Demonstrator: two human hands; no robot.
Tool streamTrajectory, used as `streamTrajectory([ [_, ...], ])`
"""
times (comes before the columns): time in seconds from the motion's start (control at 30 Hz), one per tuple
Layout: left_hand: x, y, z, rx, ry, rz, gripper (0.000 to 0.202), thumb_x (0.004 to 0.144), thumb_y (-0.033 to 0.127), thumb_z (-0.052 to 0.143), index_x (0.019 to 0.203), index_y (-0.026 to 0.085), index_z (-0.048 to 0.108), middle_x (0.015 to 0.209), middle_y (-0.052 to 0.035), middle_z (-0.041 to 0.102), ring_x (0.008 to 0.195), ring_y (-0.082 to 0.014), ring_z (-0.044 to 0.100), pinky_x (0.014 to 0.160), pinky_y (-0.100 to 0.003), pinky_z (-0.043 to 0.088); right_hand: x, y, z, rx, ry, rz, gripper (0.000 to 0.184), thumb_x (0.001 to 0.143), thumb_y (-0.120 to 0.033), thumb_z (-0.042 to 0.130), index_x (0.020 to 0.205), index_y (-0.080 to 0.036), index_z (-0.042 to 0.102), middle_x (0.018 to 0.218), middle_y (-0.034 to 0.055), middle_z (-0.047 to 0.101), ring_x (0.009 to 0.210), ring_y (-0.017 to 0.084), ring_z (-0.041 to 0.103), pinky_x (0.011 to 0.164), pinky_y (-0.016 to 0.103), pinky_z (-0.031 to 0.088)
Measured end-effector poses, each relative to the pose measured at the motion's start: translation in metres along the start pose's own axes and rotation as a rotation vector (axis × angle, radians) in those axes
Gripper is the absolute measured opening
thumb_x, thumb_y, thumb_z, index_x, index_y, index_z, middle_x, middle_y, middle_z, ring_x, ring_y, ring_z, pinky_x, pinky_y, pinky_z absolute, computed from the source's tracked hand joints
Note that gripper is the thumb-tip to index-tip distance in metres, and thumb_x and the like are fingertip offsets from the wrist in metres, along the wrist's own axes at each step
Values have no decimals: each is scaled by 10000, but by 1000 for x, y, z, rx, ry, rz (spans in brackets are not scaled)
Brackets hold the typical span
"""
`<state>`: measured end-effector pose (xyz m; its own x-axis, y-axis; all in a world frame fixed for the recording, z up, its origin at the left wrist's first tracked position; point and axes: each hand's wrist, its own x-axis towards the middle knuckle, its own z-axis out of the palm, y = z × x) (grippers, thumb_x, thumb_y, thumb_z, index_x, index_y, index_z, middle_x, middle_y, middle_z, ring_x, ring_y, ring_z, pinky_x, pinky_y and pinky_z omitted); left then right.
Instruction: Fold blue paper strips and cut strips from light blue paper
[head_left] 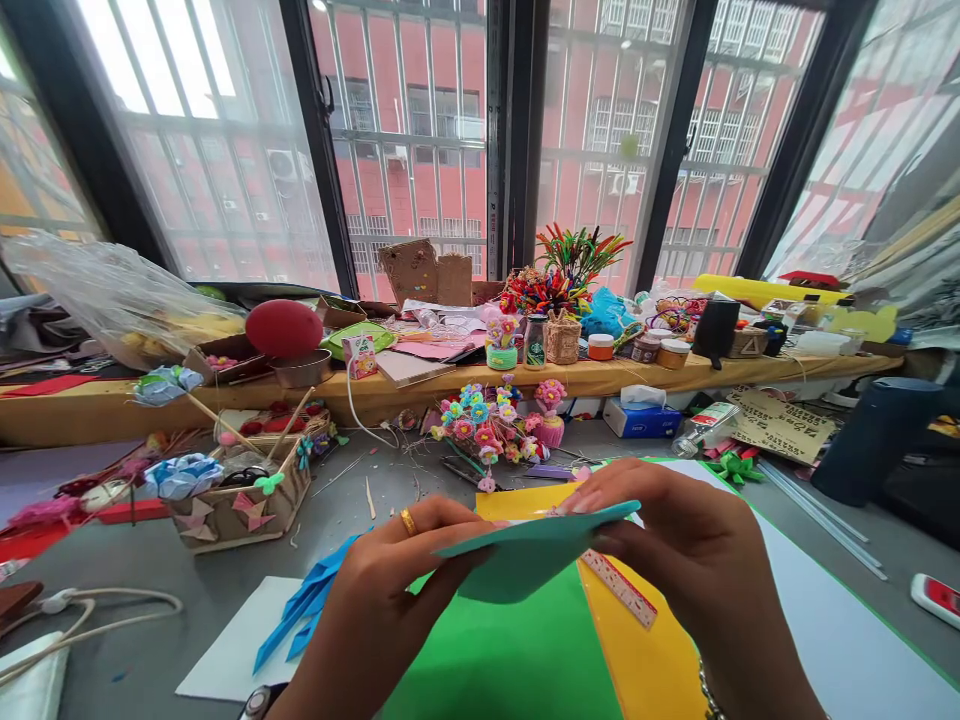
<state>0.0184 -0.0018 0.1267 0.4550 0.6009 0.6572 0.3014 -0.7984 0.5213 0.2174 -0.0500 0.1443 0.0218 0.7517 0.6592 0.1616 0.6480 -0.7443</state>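
Both my hands hold one folded teal paper sheet point(525, 555) up over the table. My left hand point(390, 570), with a gold ring on one finger, pinches its left edge. My right hand point(675, 540) grips the right end, fingers pressed along the top fold. Under the paper lie a green sheet point(517, 660), a yellow sheet point(645, 660) with a small ruler point(619, 588) on it, and a white sheet point(825, 620). A folded blue paper piece point(307, 605) lies just left of my left hand.
A cardboard box point(240, 500) of paper flowers stands at left. Small paper flowers on sticks point(487, 425) stand beyond my hands. A wooden shelf point(450, 385) under the window carries a red ball point(283, 328), jars and craft clutter. A tissue box point(641, 415), a plastic bottle point(705, 425) and a white cable point(97, 615) lie around.
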Motion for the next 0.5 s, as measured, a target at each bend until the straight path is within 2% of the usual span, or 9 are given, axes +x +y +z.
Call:
streamTrajectory([
  [0.23, -3, -3, -4, 94, 14, 78, 251, 762, 114, 518, 900, 273, 653, 759, 35, 656, 626, -74, 596, 570, -114, 455, 0, -6, -3, -56, -78, -2, 237, 721, -164, 628, 895, -323, 644, 867, -57, 677, 857, 128, 586, 759, 220, 459],
  [0.5, -8, -8, -7, 198, -1, 123, 325, 768, 109, 494, 990, 322, 600, 858, 73, 674, 709, -65, 626, 640, -92, 459, -1, -7, -4, 45, -88, -16, 232, 700, -126, 648, 871, -282, 661, 831, -8, 677, 800, 176, 606, 692, 302, 498],
])
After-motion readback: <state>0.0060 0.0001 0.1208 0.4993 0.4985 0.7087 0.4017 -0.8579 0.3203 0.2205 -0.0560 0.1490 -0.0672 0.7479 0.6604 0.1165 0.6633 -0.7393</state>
